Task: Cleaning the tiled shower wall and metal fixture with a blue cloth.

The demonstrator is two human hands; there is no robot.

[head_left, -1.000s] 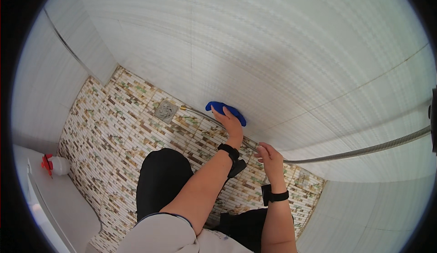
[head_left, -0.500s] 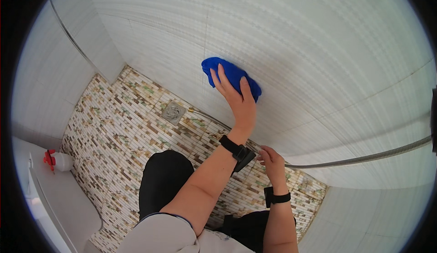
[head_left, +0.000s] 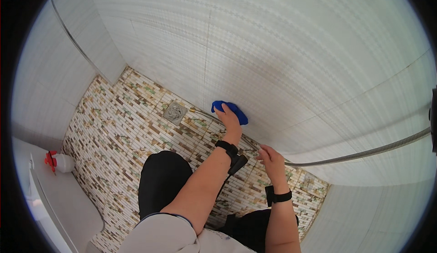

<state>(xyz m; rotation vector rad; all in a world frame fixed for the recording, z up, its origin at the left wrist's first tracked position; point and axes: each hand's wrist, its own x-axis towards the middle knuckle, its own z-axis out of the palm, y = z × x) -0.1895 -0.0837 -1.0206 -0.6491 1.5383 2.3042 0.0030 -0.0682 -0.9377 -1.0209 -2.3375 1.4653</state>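
A blue cloth is bunched against the foot of the tiled wall, just above the floor's edge. My left hand presses it there, fingers bent over it. Lower and to the right, the fingers of my right hand are closed around a metal shower hose. The hose comes from the right, passes through that hand and runs on behind my left wrist along the wall's base. Its brass-coloured end lies near the floor drain.
Mosaic tiles cover the floor. At the lower left, a white bottle with a red top sits beside a pale fixture. A thin metal strip runs along the far left wall. My bent knee is close below my left arm.
My left hand has slid the blue cloth down the wall to near the floor. The right hand stays almost in place on the hose.
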